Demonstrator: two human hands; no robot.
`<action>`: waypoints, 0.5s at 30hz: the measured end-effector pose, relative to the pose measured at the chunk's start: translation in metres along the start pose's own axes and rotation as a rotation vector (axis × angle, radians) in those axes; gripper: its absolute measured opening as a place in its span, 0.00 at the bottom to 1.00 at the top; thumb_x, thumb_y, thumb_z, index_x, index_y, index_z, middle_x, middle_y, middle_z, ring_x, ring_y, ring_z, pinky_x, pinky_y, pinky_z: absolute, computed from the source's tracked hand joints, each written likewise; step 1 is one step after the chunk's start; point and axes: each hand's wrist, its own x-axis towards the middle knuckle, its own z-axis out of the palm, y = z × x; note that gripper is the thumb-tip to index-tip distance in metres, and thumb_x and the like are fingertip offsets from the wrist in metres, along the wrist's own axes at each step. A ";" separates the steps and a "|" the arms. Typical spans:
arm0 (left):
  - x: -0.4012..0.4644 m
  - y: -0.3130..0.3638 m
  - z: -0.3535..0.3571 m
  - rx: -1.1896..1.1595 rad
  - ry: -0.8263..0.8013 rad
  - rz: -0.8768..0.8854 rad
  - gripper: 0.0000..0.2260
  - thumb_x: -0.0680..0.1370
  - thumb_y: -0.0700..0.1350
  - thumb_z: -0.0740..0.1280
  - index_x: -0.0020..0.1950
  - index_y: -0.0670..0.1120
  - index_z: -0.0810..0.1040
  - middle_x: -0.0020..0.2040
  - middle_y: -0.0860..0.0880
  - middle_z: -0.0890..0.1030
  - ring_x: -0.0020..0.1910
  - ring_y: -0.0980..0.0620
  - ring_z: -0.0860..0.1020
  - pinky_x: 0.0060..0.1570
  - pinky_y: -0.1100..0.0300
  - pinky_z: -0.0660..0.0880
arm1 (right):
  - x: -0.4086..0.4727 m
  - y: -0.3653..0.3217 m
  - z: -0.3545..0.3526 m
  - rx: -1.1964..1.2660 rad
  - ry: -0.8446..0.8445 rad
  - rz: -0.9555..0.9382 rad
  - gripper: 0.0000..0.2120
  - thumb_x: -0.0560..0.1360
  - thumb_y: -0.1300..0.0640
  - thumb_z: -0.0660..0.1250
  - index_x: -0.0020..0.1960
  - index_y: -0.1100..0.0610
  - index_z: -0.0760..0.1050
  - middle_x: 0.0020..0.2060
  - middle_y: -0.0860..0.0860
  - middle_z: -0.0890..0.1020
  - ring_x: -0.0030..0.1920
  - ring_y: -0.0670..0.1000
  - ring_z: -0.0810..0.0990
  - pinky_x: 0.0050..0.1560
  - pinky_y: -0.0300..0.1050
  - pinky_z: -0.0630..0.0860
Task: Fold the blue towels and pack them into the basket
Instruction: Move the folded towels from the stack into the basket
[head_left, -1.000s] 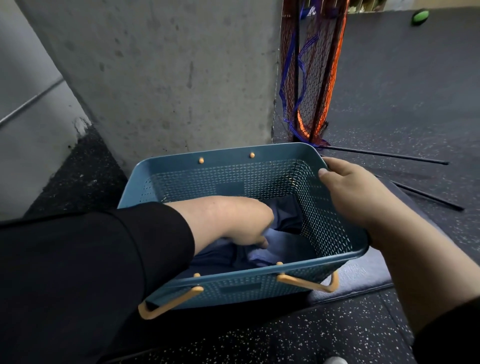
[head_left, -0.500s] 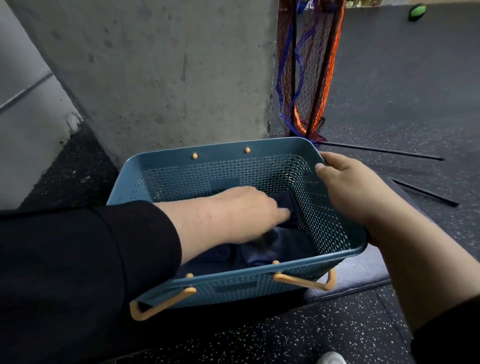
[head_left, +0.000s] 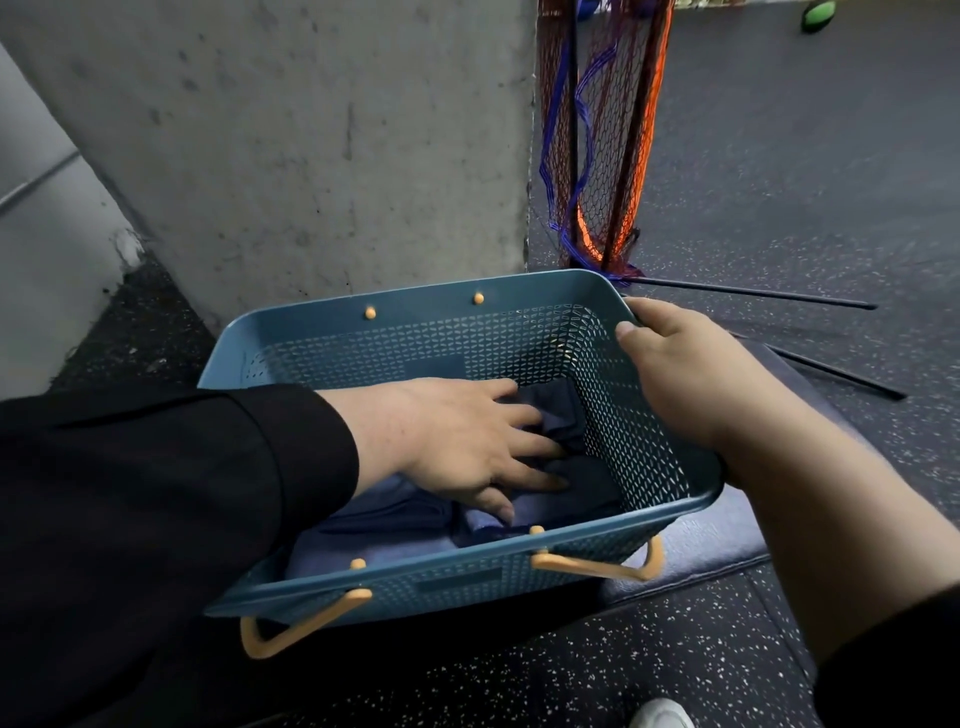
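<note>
A teal perforated basket (head_left: 415, 319) with tan handles sits on a dark padded bench. Blue towels (head_left: 395, 540) lie inside it, a darker one bunched toward the right wall. My left hand (head_left: 457, 441) reaches into the basket, fingers spread and straight, pressing down on the towels. My right hand (head_left: 691, 374) grips the basket's right rim, with the thumb inside the wall and the fingers hidden over the outside.
A concrete pillar (head_left: 311, 156) stands right behind the basket. A red and orange net (head_left: 597, 156) with black rods (head_left: 753, 296) leans at the back right. Speckled dark floor (head_left: 597, 670) surrounds the bench (head_left: 691, 540). A shoe tip (head_left: 662, 714) shows at the bottom; a green ball (head_left: 818, 13) lies far right.
My left hand has uncurled from a closed pose and now lies flat with spread fingers on the towels. My right hand has kept its hold on the rim.
</note>
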 end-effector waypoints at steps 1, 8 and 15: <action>0.001 0.001 0.002 0.003 -0.002 -0.013 0.29 0.82 0.67 0.47 0.80 0.56 0.60 0.76 0.53 0.67 0.68 0.44 0.68 0.63 0.46 0.66 | 0.000 0.000 0.000 0.000 0.001 -0.001 0.14 0.84 0.55 0.56 0.62 0.52 0.78 0.50 0.52 0.85 0.52 0.57 0.82 0.59 0.59 0.78; 0.001 0.006 0.000 -0.023 0.003 -0.044 0.29 0.82 0.67 0.50 0.79 0.55 0.62 0.76 0.51 0.68 0.67 0.44 0.69 0.61 0.46 0.68 | 0.001 0.000 0.000 -0.010 0.001 -0.005 0.14 0.84 0.55 0.56 0.62 0.53 0.78 0.49 0.52 0.85 0.51 0.57 0.82 0.58 0.59 0.78; -0.009 -0.002 -0.005 -0.115 0.182 -0.107 0.19 0.85 0.54 0.56 0.75 0.53 0.70 0.71 0.48 0.73 0.63 0.45 0.74 0.53 0.48 0.74 | 0.001 -0.001 0.000 -0.013 -0.006 0.006 0.14 0.84 0.55 0.56 0.62 0.52 0.78 0.50 0.52 0.85 0.52 0.57 0.82 0.58 0.59 0.78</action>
